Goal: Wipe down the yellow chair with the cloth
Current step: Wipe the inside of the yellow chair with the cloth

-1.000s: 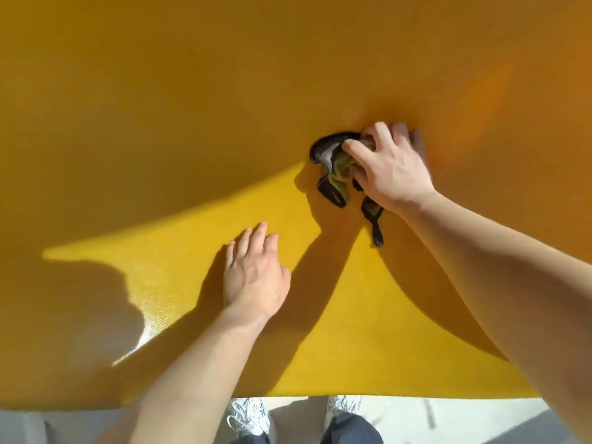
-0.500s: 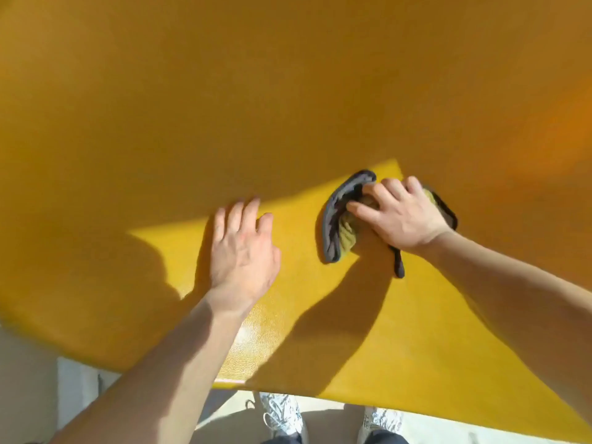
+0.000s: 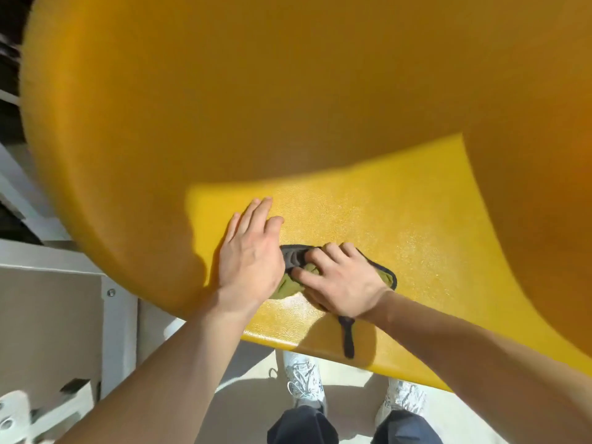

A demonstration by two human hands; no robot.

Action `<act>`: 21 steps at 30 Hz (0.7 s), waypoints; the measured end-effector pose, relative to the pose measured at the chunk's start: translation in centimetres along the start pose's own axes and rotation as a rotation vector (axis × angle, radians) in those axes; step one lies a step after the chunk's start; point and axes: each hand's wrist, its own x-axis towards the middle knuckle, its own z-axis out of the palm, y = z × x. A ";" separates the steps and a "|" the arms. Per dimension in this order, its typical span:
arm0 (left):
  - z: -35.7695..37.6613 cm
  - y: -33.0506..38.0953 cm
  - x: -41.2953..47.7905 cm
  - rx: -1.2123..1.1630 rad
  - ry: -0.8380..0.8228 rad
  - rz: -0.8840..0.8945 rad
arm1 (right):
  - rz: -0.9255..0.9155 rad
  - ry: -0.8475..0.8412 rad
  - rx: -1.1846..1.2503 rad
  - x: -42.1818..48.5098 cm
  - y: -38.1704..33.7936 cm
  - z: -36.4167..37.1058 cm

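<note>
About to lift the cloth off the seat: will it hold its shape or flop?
Probably flop: the cloth lies bunched under the right hand, and its dark strap trails limp toward the chair's front edge. It looks light.

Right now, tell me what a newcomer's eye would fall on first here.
The huge yellow chair fills nearly the whole view, with a sunlit patch on its seat at centre. There the right hand presses a green, dark-edged cloth, with the left hand flat beside it and overlapping its edge. Patterned white sneakers show below.
</note>
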 end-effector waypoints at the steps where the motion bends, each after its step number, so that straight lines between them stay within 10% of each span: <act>1: 0.1 0.1 0.1 -0.004 0.006 -0.014 | 0.037 0.046 -0.081 0.9 3.4 -0.6; 5: 0.5 1.2 1.0 0.004 0.065 -0.062 | 0.639 0.252 -0.280 3.1 15.1 -4.9; 9: 0.5 1.4 1.5 -0.005 0.086 -0.092 | 0.909 0.294 -0.222 3.6 10.0 -2.3; 14: -0.6 1.4 1.3 -0.022 0.070 -0.115 | 0.428 0.120 0.034 2.1 -3.3 0.5; 21: -2.9 2.2 4.0 -0.002 0.092 -0.137 | -0.143 0.102 -0.012 4.0 1.3 0.3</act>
